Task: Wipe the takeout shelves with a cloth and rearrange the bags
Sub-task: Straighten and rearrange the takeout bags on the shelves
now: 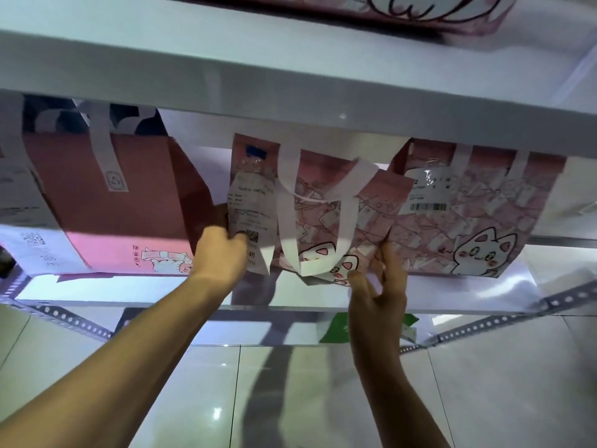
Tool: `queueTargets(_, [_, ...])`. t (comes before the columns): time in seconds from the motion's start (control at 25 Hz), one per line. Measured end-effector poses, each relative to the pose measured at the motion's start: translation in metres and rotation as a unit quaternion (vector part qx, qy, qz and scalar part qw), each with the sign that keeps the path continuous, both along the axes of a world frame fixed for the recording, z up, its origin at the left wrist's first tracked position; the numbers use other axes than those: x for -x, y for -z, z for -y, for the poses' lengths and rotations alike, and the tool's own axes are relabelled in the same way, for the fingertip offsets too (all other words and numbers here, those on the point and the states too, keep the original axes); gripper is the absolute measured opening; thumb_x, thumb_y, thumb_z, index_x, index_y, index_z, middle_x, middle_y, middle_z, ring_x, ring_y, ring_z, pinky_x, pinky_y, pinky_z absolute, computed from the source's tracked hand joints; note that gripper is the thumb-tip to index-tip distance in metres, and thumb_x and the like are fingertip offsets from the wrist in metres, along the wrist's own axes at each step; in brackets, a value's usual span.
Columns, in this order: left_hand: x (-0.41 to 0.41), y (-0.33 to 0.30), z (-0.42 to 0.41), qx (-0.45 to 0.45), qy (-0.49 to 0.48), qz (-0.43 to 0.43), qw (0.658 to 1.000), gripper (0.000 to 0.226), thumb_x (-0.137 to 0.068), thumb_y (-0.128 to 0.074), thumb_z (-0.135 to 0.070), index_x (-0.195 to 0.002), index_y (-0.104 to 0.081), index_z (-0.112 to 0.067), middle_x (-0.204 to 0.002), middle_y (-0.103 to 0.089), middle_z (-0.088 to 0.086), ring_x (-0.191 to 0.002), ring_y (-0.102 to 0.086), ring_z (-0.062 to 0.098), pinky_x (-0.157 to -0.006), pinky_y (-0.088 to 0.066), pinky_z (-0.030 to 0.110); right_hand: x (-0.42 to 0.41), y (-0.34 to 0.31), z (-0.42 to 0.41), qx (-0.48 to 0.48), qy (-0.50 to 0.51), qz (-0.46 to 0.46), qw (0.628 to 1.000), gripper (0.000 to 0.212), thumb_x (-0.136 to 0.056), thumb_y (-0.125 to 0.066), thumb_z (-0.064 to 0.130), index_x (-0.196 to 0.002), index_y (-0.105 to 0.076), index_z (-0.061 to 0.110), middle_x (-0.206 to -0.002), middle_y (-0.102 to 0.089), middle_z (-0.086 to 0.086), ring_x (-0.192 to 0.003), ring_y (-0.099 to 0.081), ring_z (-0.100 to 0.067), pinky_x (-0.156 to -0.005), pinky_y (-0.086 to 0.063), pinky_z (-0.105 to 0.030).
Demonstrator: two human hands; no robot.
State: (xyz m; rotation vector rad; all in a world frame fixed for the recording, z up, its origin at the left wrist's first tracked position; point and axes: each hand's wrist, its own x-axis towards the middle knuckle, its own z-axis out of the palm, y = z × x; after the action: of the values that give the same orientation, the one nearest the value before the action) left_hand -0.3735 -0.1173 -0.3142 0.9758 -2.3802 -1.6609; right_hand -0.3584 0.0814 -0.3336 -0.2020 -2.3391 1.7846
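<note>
My left hand [223, 250] grips the middle bag's [323, 221] left edge at its receipt [248, 218]; my right hand [379, 279] pinches its lower right corner. The bag sits on the shelf [193, 289] between a plain pink bag [122, 202] left and a cat-print bag [478, 215] right.

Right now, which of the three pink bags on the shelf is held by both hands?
The middle bag, with its white handles flopped forward. The left hand grips its receipt side, the right hand its lower corner; neither hand touches its neighbours.
</note>
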Motion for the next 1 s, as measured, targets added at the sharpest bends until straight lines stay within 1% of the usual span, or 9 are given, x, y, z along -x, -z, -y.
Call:
queueTargets(0.16, [-0.021, -0.003, -0.012, -0.016, -0.024, -0.018, 0.999, 0.012, -0.098, -0.049, -0.009, -0.110, -0.051, -0.010, -0.101, -0.064, 0.011, -0.077, -0.059, 0.020, -0.061, -0.046, 0.028, -0.012, -0.001, -0.006, 0.049, -0.003, 0.014, 0.999, 0.068, -0.093, -0.058, 0.007, -0.141, -0.040, 0.051, -0.123, -0.050, 0.024, -0.120, -0.051, 0.006, -0.101, -0.048, -0.033])
queueTargets(0.32, [-0.057, -0.004, -0.015, -0.036, -0.005, -0.084, 0.996, 0.033, -0.095, -0.049, 0.000, -0.115, -0.053, -0.025, -0.099, -0.069, -0.006, -0.072, -0.063, -0.001, -0.057, -0.047, 0.014, -0.030, -0.002, -0.017, 0.056, -0.002, 0.023, 0.998, 0.062, -0.093, -0.059, 0.001, -0.146, -0.049, 0.030, -0.134, -0.054, 0.005, -0.123, -0.055, -0.007, -0.104, -0.051, -0.039])
queueTargets(0.4, [-0.074, -0.004, -0.016, -0.030, 0.008, -0.100, 0.994, 0.035, -0.095, -0.052, -0.001, -0.118, -0.054, -0.029, -0.099, -0.069, -0.015, -0.074, -0.063, -0.010, -0.056, -0.044, 0.007, -0.043, -0.003, -0.023, 0.056, 0.000, 0.009, 0.998, 0.062, -0.093, -0.059, 0.000, -0.146, -0.049, 0.030, -0.135, -0.055, 0.003, -0.124, -0.056, -0.012, -0.101, -0.053, -0.043])
queueTargets(0.48, [-0.091, -0.004, -0.020, -0.040, 0.019, -0.106, 0.993, 0.033, -0.097, -0.055, -0.007, -0.119, -0.054, -0.031, -0.100, -0.069, -0.020, -0.080, -0.063, -0.014, -0.061, -0.046, 0.009, -0.058, -0.006, -0.028, 0.063, 0.000, -0.003, 0.998, 0.062, -0.093, -0.058, -0.001, -0.143, -0.052, 0.035, -0.133, -0.057, 0.006, -0.125, -0.056, -0.014, -0.099, -0.053, -0.043])
queueTargets(0.6, [-0.117, -0.009, -0.028, -0.053, 0.037, -0.091, 0.994, 0.032, -0.099, -0.055, -0.010, -0.122, -0.054, -0.031, -0.108, -0.069, -0.021, -0.089, -0.063, -0.012, -0.073, -0.047, 0.021, -0.082, -0.017, -0.037, 0.094, 0.021, -0.004, 0.995, 0.058, -0.094, -0.060, 0.000, -0.137, -0.056, 0.039, -0.129, -0.058, 0.013, -0.119, -0.059, -0.007, -0.094, -0.055, -0.033])
queueTargets(0.68, [-0.136, -0.019, -0.034, -0.051, 0.053, -0.075, 0.995, 0.035, -0.098, -0.053, -0.006, -0.122, -0.054, -0.031, -0.109, -0.069, -0.019, -0.096, -0.065, -0.005, -0.076, -0.048, 0.024, -0.101, -0.033, -0.045, 0.113, 0.040, -0.013, 0.993, 0.056, -0.095, -0.062, 0.001, -0.130, -0.058, 0.045, -0.123, -0.060, 0.021, -0.114, -0.061, 0.001, -0.087, -0.055, -0.019])
queueTargets(0.72, [-0.147, -0.027, -0.039, -0.046, 0.063, -0.061, 0.995, 0.037, -0.097, -0.053, -0.004, -0.121, -0.054, -0.032, -0.108, -0.069, -0.019, -0.098, -0.065, -0.002, -0.075, -0.047, 0.023, -0.112, -0.042, -0.051, 0.114, 0.050, -0.019, 0.992, 0.054, -0.094, -0.063, 0.002, -0.128, -0.059, 0.045, -0.121, -0.061, 0.021, -0.112, -0.061, 0.004, -0.085, -0.054, -0.017])
queueTargets(0.84, [-0.177, -0.060, -0.051, -0.039, 0.091, -0.041, 0.994, 0.040, -0.092, -0.056, 0.002, -0.109, -0.059, -0.034, -0.100, -0.071, -0.018, -0.098, -0.065, 0.003, -0.071, -0.046, 0.016, -0.139, -0.073, -0.072, 0.105, 0.099, -0.017, 0.989, 0.046, -0.092, -0.068, 0.005, -0.127, -0.065, 0.034, -0.119, -0.064, 0.012, -0.109, -0.063, -0.003, -0.091, -0.054, -0.031])
queueTargets(1.0, [-0.208, -0.118, -0.068, -0.024, 0.143, -0.047, 0.988, 0.043, -0.090, -0.060, -0.005, -0.099, -0.064, -0.046, -0.092, -0.075, -0.018, -0.082, -0.071, 0.002, -0.062, -0.049, 0.010, -0.165, -0.116, -0.097, 0.080, 0.180, -0.038, 0.980, 0.042, -0.085, -0.075, 0.002, -0.105, -0.071, 0.038, -0.100, -0.071, 0.002, -0.091, -0.068, -0.019, -0.073, -0.056, -0.029])
